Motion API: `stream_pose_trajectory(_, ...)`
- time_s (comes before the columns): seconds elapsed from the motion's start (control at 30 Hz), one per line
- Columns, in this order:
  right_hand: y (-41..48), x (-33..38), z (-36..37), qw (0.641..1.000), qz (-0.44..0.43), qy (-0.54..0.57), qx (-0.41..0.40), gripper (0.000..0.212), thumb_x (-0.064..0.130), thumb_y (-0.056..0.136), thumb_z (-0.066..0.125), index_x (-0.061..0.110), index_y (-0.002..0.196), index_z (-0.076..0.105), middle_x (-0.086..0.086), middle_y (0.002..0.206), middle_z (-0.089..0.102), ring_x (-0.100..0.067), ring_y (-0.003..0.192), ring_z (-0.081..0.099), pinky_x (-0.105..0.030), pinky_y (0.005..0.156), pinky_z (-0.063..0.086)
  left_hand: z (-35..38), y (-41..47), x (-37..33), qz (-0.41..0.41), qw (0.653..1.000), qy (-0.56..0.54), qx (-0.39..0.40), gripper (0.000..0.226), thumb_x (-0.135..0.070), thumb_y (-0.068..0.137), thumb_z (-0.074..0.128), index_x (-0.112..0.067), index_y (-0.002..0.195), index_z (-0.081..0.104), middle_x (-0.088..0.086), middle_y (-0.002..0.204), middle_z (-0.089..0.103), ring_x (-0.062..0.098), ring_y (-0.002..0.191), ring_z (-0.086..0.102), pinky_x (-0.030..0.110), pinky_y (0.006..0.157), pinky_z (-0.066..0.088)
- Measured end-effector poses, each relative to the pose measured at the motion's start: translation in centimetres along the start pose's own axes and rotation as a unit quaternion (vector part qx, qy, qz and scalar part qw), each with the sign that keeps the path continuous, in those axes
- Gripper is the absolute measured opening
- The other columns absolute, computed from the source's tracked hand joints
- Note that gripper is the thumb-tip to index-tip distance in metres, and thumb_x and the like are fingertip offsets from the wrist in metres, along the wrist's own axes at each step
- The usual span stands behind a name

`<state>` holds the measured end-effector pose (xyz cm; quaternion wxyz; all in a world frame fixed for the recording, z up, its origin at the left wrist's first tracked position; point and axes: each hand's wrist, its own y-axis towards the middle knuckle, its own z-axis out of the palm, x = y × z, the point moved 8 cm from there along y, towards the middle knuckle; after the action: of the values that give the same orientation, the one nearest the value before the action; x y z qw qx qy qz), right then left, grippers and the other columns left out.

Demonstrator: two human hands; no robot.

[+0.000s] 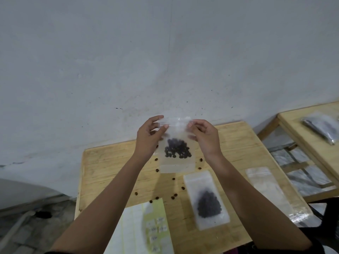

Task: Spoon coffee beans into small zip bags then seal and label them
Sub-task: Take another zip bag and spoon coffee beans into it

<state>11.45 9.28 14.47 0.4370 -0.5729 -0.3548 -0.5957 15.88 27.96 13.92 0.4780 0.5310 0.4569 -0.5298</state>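
Two pinches: left hand (149, 139) and right hand (206, 139) hold the top corners of the small clear plastic zip bag (177, 163) above the pale wooden table (110, 162). Sealing, I reckon; next up, squeeze along the zip.

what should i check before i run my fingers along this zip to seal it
1. Grip: left hand and right hand both pinch the top of the small clear plastic zip bag: ok
2. Fill: dark coffee beans sit low, away from the zip strip: ok
3. Seal: zip strip already pressed closed: cannot tell, blurred
4. Spills: loose beans lie scattered on the light wooden table: not ok
5. Labels: yellow and white label sheet lies near: ok
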Motion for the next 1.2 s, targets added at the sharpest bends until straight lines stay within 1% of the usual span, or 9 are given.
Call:
stream_pose_trajectory(0.13, 0.1, 0.2, -0.4, 1.000, 0.000, -0.011, -0.004, 0.008, 0.004, 0.086, 0.064, 0.010, 0.083, 0.062, -0.005, 0.083, 0.067, -0.014, 0.078, 0.066, -0.022, 0.067, 0.056, 0.6, -0.1, -0.4, 0.007, 0.999, -0.046, 0.000, 0.027, -0.004, 0.087, 0.063, -0.011, 0.114, 0.060, 0.006, 0.095, 0.071, 0.023, 0.082, 0.070, 0.026, 0.069, 0.055)
stream_pose_trajectory(0.3, 0.5, 0.6, -1.3, 0.996, -0.044, -0.073, -0.032, 0.016, 0.000, 0.085, 0.063, 0.013, 0.076, 0.060, -0.002, 0.072, 0.065, -0.012, 0.065, 0.060, -0.026, 0.068, 0.053, 1.3, -0.2, 0.1, 0.012, 1.000, -0.012, -0.025, 0.028, -0.008, 0.085, 0.067, -0.019, 0.110, 0.063, 0.017, 0.090, 0.067, 0.030, 0.091, 0.066, 0.039, 0.086, 0.054)
stream_pose_trajectory(0.43, 0.7, 0.6, -1.0, 0.995, -0.044, -0.094, -0.001, 0.014, 0.005, 0.081, 0.070, 0.015, 0.080, 0.060, -0.001, 0.081, 0.065, -0.016, 0.078, 0.062, -0.032, 0.077, 0.054, 1.9, 0.0, 0.2, 0.015, 0.999, 0.015, -0.045, 0.023, -0.005, 0.088, 0.063, -0.017, 0.108, 0.062, -0.002, 0.085, 0.069, 0.016, 0.087, 0.068, 0.032, 0.085, 0.053)
stream_pose_trajectory(0.63, 1.2, 1.2, -1.1, 0.982, -0.047, -0.179, -0.023, 0.020, 0.009, 0.083, 0.069, 0.022, 0.078, 0.054, 0.011, 0.085, 0.061, 0.000, 0.083, 0.059, -0.024, 0.081, 0.050, 3.9, 0.2, -0.4, 0.020, 1.000, 0.017, 0.000, 0.018, 0.000, 0.087, 0.061, -0.014, 0.097, 0.063, -0.002, 0.081, 0.066, 0.004, 0.073, 0.067, 0.028, 0.077, 0.054)
stream_pose_trajectory(0.73, 1.3, 1.3, -1.3, 0.981, -0.042, -0.188, -0.002, 0.017, 0.015, 0.082, 0.071, 0.018, 0.087, 0.055, 0.012, 0.089, 0.061, -0.002, 0.083, 0.059, -0.021, 0.077, 0.049, 4.3, 0.5, -0.4, 0.003, 1.000, -0.004, 0.027, 0.019, 0.003, 0.086, 0.059, -0.013, 0.096, 0.062, 0.003, 0.078, 0.068, 0.013, 0.073, 0.069, 0.026, 0.075, 0.052)
stream_pose_trajectory(0.87, 1.0, 1.3, -1.9, 0.976, -0.038, -0.213, -0.004, 0.030, 0.026, 0.072, 0.080, 0.014, 0.090, 0.058, 0.009, 0.090, 0.062, -0.002, 0.086, 0.057, -0.014, 0.072, 0.046, 5.4, 0.3, -0.8, -0.003, 0.998, -0.004, 0.058, 0.018, 0.001, 0.086, 0.061, -0.014, 0.095, 0.062, 0.008, 0.075, 0.071, 0.024, 0.079, 0.068, 0.029, 0.075, 0.052)
stream_pose_trajectory(0.97, 0.9, 1.8, -2.7, 0.972, -0.050, -0.227, -0.037, 0.029, 0.023, 0.072, 0.081, 0.014, 0.086, 0.058, 0.008, 0.086, 0.062, -0.002, 0.084, 0.057, -0.011, 0.071, 0.045, 6.3, 0.0, -0.9, -0.005, 0.998, -0.001, 0.060, 0.016, -0.002, 0.086, 0.064, -0.015, 0.095, 0.063, 0.023, 0.085, 0.069, 0.042, 0.088, 0.063, 0.041, 0.082, 0.054)
stream_pose_trajectory(1.03, 0.9, 2.1, -3.2, 0.972, -0.056, -0.224, -0.047, 0.028, 0.023, 0.071, 0.081, 0.014, 0.083, 0.058, 0.012, 0.081, 0.060, 0.003, 0.081, 0.055, -0.005, 0.067, 0.042, 6.7, 0.0, -1.0, -0.001, 0.998, 0.005, 0.056, 0.015, -0.004, 0.086, 0.065, -0.016, 0.096, 0.064, 0.024, 0.085, 0.068, 0.046, 0.089, 0.061, 0.047, 0.085, 0.052)
stream_pose_trajectory(1.2, 1.2, 2.2, -3.6, 0.978, -0.033, -0.207, 0.016, 0.025, 0.022, 0.077, 0.076, 0.014, 0.095, 0.060, 0.008, 0.093, 0.062, -0.003, 0.086, 0.058, -0.013, 0.073, 0.046, 7.2, -1.0, -1.4, 0.007, 0.999, -0.020, 0.035, 0.017, 0.001, 0.090, 0.057, -0.002, 0.107, 0.060, 0.003, 0.077, 0.071, 0.014, 0.077, 0.070, 0.026, 0.077, 0.055)
